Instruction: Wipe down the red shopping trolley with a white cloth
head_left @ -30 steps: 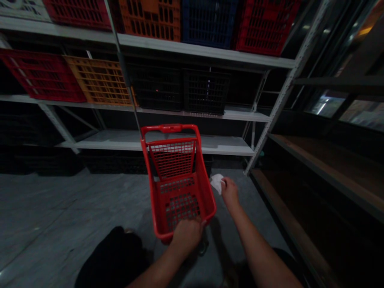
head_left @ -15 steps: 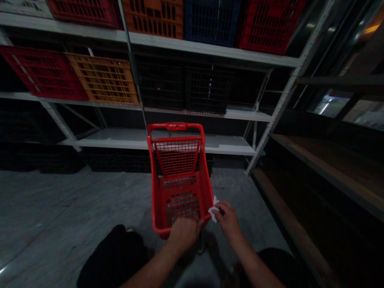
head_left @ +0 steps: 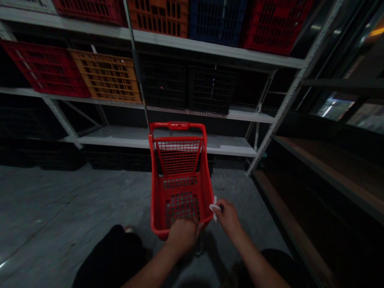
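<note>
A red plastic shopping cart [head_left: 209, 176] stands upright on the floor in front of me, its handle at the far end and its basket holding nothing. My left hand [head_left: 183, 234] is closed over the near rim of the basket. At the near right corner, my right hand [head_left: 226, 216] pinches a crumpled white cloth or tissue [head_left: 215, 207] against or right beside the cart's outer side; whether it touches the plastic I cannot tell. A thin pole [head_left: 141, 76] rises from the cart's left handle end.
White metal shelving [head_left: 228, 150] runs behind the cart. It carries plastic crates: a red crate [head_left: 49, 72], a yellow crate [head_left: 108, 78], a black crate [head_left: 211, 90] and several others. Wooden-edged shelves [head_left: 318, 164] stand close on the right. Grey floor [head_left: 45, 204] lies to the left.
The white cloth has changed shape slightly in my right hand, which has shifted a little along the cart's corner. My left hand stays on the rim. The view has shifted slightly.
</note>
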`<state>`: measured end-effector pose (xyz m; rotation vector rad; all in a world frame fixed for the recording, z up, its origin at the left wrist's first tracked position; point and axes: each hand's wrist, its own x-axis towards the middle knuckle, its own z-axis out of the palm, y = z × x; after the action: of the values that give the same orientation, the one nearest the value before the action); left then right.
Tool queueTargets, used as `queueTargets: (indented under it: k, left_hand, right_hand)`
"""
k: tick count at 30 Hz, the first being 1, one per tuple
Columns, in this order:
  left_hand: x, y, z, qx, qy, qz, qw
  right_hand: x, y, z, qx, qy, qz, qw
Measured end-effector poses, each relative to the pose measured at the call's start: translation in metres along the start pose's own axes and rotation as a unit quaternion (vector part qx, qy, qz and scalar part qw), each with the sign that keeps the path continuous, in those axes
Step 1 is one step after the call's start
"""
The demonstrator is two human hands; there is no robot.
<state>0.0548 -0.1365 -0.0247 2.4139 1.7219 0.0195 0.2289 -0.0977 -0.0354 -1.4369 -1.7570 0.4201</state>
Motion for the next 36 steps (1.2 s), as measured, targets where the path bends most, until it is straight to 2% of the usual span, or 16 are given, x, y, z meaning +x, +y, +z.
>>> queueTargets:
  k: [3,8,10,12,17,19,21,27,29,32,36]
  left_hand:
    - [-0.004,0.000,-0.001,-0.001,-0.002,0.001,1.000]
    - [-0.012,-0.002,-0.005,-0.001,0.004,0.010,1.000]
    - [-0.013,-0.005,-0.005,0.008,0.010,0.013,1.000]
    - [-0.013,-0.010,-0.004,0.017,0.012,0.014,1.000]
    - [-0.013,-0.019,-0.002,0.008,0.007,0.016,1.000]
    - [-0.014,-0.022,-0.003,0.001,0.008,0.027,1.000]
    - [-0.015,-0.025,-0.003,0.002,0.003,0.039,0.999]
    - [-0.018,-0.037,-0.002,0.026,0.009,0.059,0.998]
    - [-0.018,-0.042,-0.002,0.036,0.011,0.072,0.997]
    - [-0.018,-0.047,-0.003,0.049,0.023,0.091,0.994]
    - [-0.017,-0.054,-0.004,0.044,0.023,0.106,0.993]
  right_hand:
    - [0.010,0.000,0.001,-0.008,0.014,-0.003,1.000]
    - [0.071,-0.005,0.015,-0.047,0.064,0.004,0.997]
    - [0.079,-0.008,0.017,-0.059,0.070,0.009,0.996]
    - [0.066,-0.010,0.016,-0.056,0.057,0.009,0.997]
    - [0.001,-0.010,0.010,0.000,0.004,0.005,1.000]
    - [-0.007,-0.009,0.010,0.005,0.004,0.001,1.000]
    - [0.006,-0.010,0.013,-0.005,0.018,0.000,1.000]
    - [0.090,-0.007,0.027,-0.037,0.093,0.007,0.995]
    - [0.098,-0.006,0.029,-0.038,0.105,0.009,0.994]
    - [0.079,-0.008,0.028,-0.011,0.087,0.008,0.996]
    - [0.024,-0.013,0.027,0.022,0.045,-0.001,0.999]
